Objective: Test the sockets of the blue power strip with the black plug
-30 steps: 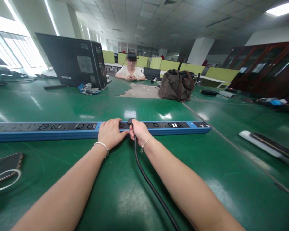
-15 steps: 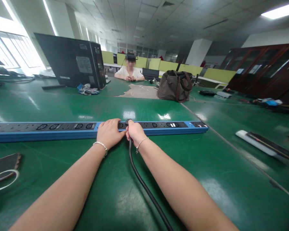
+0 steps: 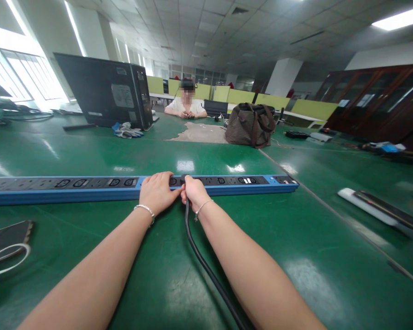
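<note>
A long blue power strip (image 3: 220, 189) with black sockets lies across the green table in front of me. My left hand (image 3: 159, 192) rests over it near the middle, gripping it with the thumb along the near side. Just right of that, my right hand (image 3: 194, 192) is closed around a black plug (image 3: 183, 178) at one of the sockets. Its thick black cable (image 3: 206, 266) runs from under my fingers down toward me. How deep the plug sits is hidden by my hand.
On the table are a black computer case (image 3: 103, 94), white-and-blue gloves (image 3: 127, 130), a brown bag (image 3: 249, 124), a phone (image 3: 7, 238) with a white cable, and a long white-and-black object (image 3: 371, 208) at right. Across the table sits a person (image 3: 186, 105).
The view has tilted slightly, so everything sits a little lower in the picture. Both hands keep their places on the power strip and the plug.
</note>
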Action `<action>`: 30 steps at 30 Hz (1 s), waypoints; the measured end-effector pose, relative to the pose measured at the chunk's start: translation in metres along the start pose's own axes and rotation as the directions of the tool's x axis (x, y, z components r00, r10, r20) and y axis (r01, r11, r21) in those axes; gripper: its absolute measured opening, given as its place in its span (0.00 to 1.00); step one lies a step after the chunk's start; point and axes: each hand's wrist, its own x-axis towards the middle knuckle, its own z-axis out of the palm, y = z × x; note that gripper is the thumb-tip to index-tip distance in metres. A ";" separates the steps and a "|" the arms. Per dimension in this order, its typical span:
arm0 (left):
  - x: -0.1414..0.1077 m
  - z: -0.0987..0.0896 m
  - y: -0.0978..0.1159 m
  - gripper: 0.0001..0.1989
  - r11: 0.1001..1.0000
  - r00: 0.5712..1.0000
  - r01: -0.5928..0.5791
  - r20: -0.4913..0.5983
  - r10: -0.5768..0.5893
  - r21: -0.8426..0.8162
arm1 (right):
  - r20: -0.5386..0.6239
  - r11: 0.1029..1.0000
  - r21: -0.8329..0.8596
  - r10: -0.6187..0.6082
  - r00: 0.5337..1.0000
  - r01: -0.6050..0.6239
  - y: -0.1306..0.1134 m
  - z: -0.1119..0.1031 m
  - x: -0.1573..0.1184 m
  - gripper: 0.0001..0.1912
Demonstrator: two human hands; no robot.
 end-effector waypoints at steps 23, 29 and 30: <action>-0.003 -0.010 0.012 0.22 0.999 0.988 0.002 -0.154 -0.008 -0.039 | 0.138 0.271 -0.885 -0.623 0.770 0.378 0.039 -0.106 -0.021 0.19; -0.004 -0.023 0.042 0.25 0.821 0.890 0.405 0.381 -0.252 -0.403 | 0.051 0.272 -0.917 -0.648 0.760 0.293 0.036 -0.108 -0.020 0.16; -0.003 -0.022 0.045 0.24 0.718 0.852 0.486 0.452 -0.264 -0.498 | 0.032 0.301 -0.909 -0.641 0.767 0.289 0.035 -0.106 -0.018 0.16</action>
